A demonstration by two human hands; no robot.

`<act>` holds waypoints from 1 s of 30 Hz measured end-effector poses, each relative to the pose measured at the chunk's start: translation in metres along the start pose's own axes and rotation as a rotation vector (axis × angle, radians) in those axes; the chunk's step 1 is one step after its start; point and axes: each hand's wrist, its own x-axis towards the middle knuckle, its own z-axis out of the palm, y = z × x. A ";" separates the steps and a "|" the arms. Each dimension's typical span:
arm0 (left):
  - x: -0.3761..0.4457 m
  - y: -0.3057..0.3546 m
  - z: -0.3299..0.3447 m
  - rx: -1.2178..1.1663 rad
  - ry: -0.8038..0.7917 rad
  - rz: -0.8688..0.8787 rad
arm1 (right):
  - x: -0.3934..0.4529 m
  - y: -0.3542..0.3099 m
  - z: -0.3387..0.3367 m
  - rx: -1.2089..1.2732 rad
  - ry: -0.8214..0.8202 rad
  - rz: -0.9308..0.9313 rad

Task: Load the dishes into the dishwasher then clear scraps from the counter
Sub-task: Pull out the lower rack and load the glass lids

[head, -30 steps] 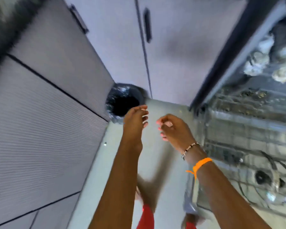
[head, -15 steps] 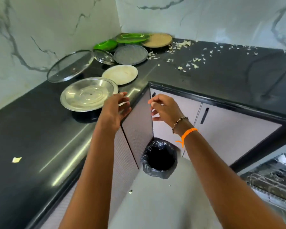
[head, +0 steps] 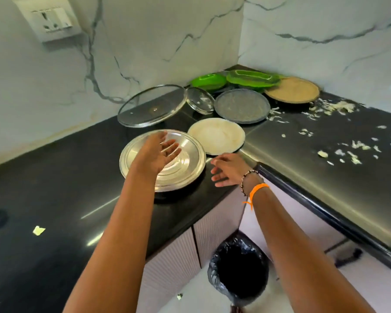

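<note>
A steel lid (head: 185, 163) lies on the black counter (head: 61, 177). My left hand (head: 157, 153) hovers over it, open, holding nothing. My right hand (head: 228, 169) is open just right of the lid, at the counter's inner corner. Behind lie a white plate (head: 217, 135), a grey plate (head: 242, 106), two glass lids (head: 151, 106), green dishes (head: 251, 79) and a brown round tray (head: 291, 90). White scraps (head: 348, 150) are scattered over the right stretch of counter, and a yellow scrap (head: 38, 230) lies near left.
A bin with a black liner (head: 239, 269) stands on the floor in the cabinet corner below my arms. Marble walls close the counter at back, with a socket plate (head: 52, 19) at upper left. Cabinet doors (head: 172, 267) run under the counter edge.
My view has swung up from the floor and bin to the counter. Both hands have risen and reached forward; the left now hangs over the steel lid, the right beside it.
</note>
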 end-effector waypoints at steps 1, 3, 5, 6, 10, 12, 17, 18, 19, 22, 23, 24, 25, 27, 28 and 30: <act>0.009 0.007 -0.003 -0.027 0.011 -0.003 | 0.014 -0.003 0.001 -0.009 -0.037 0.054; 0.025 0.016 -0.012 -0.063 0.036 -0.041 | 0.038 -0.004 0.008 0.002 -0.062 0.148; 0.041 0.025 -0.023 -0.122 0.060 -0.093 | 0.056 0.002 0.020 -0.011 -0.067 0.197; 0.051 0.030 -0.029 -0.170 0.078 -0.111 | 0.067 0.005 0.027 -0.018 -0.072 0.200; 0.095 0.044 -0.044 -0.331 0.102 -0.134 | 0.102 0.015 0.047 0.114 0.089 0.092; 0.117 0.052 -0.047 -0.418 0.102 -0.142 | 0.108 0.020 0.056 0.068 0.224 0.016; 0.163 0.064 -0.047 -0.440 0.111 -0.139 | 0.107 0.023 0.067 0.026 0.384 -0.122; 0.170 0.065 -0.047 -0.413 0.113 -0.145 | 0.109 0.024 0.068 0.040 0.389 -0.137; 0.176 0.066 -0.047 -0.383 0.112 -0.153 | 0.110 0.024 0.068 0.048 0.391 -0.150; 0.192 0.069 -0.046 -0.292 0.102 -0.191 | 0.112 0.027 0.068 0.073 0.386 -0.208; 0.196 0.070 -0.045 -0.274 0.099 -0.204 | 0.111 0.027 0.069 0.084 0.387 -0.224; 0.199 0.070 -0.045 -0.267 0.094 -0.210 | 0.111 0.027 0.069 0.095 0.389 -0.234; 0.202 0.070 -0.045 -0.268 0.086 -0.210 | 0.110 0.027 0.069 0.104 0.389 -0.241; 0.204 0.070 -0.045 -0.288 0.053 -0.215 | 0.108 0.028 0.071 0.130 0.394 -0.255; 0.204 0.071 -0.045 -0.302 0.042 -0.214 | 0.106 0.028 0.072 0.140 0.392 -0.268; 0.202 0.074 -0.046 -0.327 0.036 -0.204 | 0.103 0.029 0.073 0.150 0.379 -0.283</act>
